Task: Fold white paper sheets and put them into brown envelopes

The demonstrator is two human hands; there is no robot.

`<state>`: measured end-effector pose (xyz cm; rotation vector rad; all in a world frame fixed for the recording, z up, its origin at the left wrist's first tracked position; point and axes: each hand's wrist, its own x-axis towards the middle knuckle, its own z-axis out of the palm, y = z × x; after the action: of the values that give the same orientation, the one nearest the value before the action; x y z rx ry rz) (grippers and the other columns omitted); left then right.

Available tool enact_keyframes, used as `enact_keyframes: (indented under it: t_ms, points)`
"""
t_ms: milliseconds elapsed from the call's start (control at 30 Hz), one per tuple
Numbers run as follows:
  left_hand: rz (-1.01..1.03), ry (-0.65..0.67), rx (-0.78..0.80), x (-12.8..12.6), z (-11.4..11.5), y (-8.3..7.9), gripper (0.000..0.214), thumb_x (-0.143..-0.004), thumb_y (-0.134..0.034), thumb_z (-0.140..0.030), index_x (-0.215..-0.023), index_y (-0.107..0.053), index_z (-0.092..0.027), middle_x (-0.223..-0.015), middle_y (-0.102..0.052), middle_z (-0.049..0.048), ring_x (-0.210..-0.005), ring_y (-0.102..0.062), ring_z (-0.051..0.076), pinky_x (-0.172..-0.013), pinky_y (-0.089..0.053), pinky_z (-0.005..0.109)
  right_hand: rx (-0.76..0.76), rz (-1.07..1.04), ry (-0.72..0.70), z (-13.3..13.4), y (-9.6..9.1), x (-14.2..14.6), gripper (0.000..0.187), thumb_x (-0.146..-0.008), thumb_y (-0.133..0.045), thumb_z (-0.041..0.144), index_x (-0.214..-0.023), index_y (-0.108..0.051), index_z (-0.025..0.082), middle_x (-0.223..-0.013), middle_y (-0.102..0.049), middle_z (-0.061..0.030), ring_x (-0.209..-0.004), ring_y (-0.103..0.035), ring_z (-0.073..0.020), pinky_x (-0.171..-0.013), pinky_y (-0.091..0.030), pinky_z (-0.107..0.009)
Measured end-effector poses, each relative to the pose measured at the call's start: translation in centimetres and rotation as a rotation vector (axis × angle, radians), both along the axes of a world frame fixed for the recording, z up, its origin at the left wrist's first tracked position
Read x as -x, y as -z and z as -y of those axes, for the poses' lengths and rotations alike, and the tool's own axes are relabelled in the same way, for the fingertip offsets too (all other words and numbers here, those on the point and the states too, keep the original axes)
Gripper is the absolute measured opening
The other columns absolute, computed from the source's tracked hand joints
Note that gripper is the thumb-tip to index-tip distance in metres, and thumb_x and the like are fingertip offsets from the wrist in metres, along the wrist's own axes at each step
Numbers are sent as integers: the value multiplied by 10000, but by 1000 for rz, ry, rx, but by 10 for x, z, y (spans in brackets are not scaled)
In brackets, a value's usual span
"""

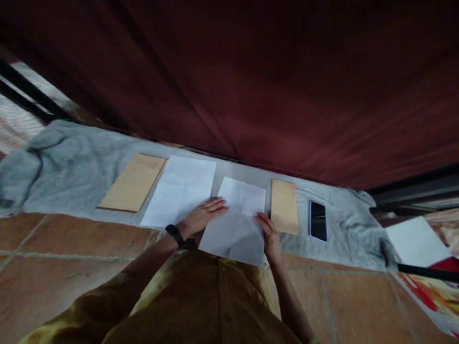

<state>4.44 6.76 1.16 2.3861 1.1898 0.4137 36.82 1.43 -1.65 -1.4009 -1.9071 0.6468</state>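
Observation:
A white sheet of paper (239, 220) with fold creases lies in front of me on a grey cloth (79, 167). My left hand (204, 215) rests flat on its left edge, fingers stretched out, a black band on the wrist. My right hand (269, 234) touches the sheet's right edge with fingers curled at the paper; whether it grips the paper is unclear. A second white sheet (181, 190) lies to the left, partly under my left hand. A brown envelope (133, 182) sits further left, and another brown envelope (284, 206) lies just right of my right hand.
A dark phone (318, 220) lies on the cloth to the right of the envelope. A dark red curtain (251, 81) hangs behind. Another white sheet (416, 241) and colourful printed material (433, 294) sit at the far right. The floor is terracotta tile (60, 267).

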Motion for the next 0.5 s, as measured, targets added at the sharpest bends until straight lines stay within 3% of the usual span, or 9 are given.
enact_keyframes:
  t_ms: [233, 500]
  points:
    - [-84, 105, 17, -3, 13, 3, 727, -906, -482, 5, -1449, -460, -478, -1583, -421, -69, -1502, -289, 124, -1232, -264, 340, -97, 337, -80, 26, 13, -6, 532, -980, -406, 126, -1470, -506, 308, -1533, -485, -70, -1443, -398, -273, -1132, -418, -531]
    - [-26, 116, 63, 5, 10, 9, 683, -878, -473, 41, -1406, -543, -387, -1552, -479, -40, -1461, -378, 103, -1193, -330, 262, -43, 230, -112, 26, 11, -3, 476, -1004, -377, 146, -1416, -564, 294, -1462, -559, -64, -1436, -413, -235, -1136, -430, -506]
